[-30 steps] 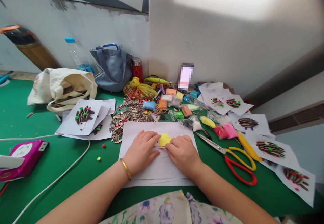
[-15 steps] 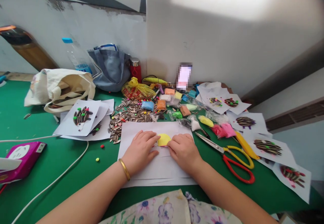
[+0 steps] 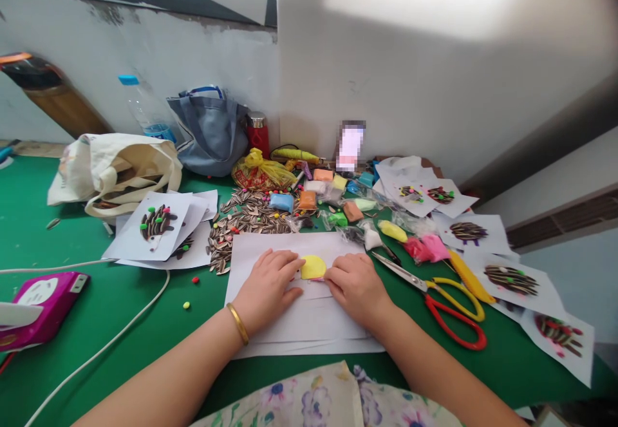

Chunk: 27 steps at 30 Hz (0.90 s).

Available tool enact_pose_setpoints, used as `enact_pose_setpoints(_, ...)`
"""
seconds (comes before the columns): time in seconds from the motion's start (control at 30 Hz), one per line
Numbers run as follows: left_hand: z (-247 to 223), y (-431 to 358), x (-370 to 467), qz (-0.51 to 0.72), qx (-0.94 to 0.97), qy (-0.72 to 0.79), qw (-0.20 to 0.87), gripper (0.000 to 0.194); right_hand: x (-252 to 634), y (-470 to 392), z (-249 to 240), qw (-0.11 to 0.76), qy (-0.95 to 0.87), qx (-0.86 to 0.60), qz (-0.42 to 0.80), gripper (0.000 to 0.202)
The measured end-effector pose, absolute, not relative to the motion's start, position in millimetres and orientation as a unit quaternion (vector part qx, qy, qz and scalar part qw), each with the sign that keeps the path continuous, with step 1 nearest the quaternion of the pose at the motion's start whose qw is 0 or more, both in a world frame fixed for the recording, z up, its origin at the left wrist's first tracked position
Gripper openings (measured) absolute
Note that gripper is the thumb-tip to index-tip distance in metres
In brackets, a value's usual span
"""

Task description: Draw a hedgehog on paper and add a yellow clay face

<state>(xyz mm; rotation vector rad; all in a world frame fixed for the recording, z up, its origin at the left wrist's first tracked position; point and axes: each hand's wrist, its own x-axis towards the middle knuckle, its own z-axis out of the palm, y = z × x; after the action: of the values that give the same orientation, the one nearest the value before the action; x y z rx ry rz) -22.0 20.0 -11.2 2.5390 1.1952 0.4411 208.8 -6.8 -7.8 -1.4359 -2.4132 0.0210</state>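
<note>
A flat, rounded yellow piece of modelling clay (image 3: 313, 266) lies on white paper sheets (image 3: 309, 327), with a thin pink strip showing along its lower edge. My left hand (image 3: 274, 283) rests on the paper, fingers stretched out and thumb apart, fingertips at the clay's left edge. On the other side, my right hand (image 3: 356, 285) has its fingers curled together close to the clay's lower right edge. Whatever those fingertips pinch, if anything, is hidden. Striped sunflower seeds (image 3: 253, 214) are heaped behind the paper.
Scissors (image 3: 429, 285) with red and yellow handles lie right of the paper. Coloured clay packets (image 3: 308, 199) are scattered behind. Seed-decorated sheets lie at left (image 3: 161, 221) and right (image 3: 512, 279). A cloth bag (image 3: 116, 169), a phone (image 3: 351, 147) and a white cable (image 3: 111, 343) are also around.
My right hand has shifted slightly right, off the yellow clay's edge, so more of the clay shows. My left hand stays in place.
</note>
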Motion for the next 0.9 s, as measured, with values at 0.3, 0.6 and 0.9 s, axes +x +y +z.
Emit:
enact_pose_setpoints(0.3,-10.7,19.6,-21.3,0.147,0.884,0.416,0.151,0.049,221.4,-2.3,-7.7,0.172,-0.845,-0.506,0.013,0.014)
enact_pose_setpoints(0.6,-11.9,21.0,-22.0,0.147,0.885,0.416,0.146,0.048,224.0,1.8,-10.1,0.186,-0.841,-0.509,0.000,0.013)
enact_pose_setpoints(0.9,-12.9,20.8,-22.2,0.158,0.887,0.411,0.137,0.047,225.9,3.7,-10.7,0.180,-0.840,-0.512,-0.019,0.015)
